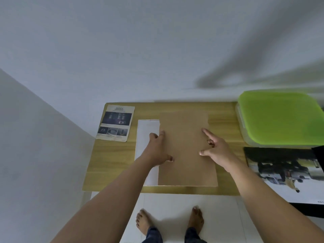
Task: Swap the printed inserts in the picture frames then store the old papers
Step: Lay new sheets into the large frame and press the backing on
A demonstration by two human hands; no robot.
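Observation:
A brown backing board lies flat in the middle of the wooden table. Under its left edge a white sheet sticks out. My left hand rests at the board's left edge, fingers on the edge, thumb on the board. My right hand lies on the board's right half with the forefinger and thumb spread and pressed on it. A printed "SAFETY" sheet with dark car pictures lies at the table's far left corner. A large print of a dark scene lies at the right, beyond the table's edge.
A translucent storage box with a bright green lid stands at the table's far right corner. A white wall runs behind the table. My bare feet stand on a pale tiled floor under the front edge.

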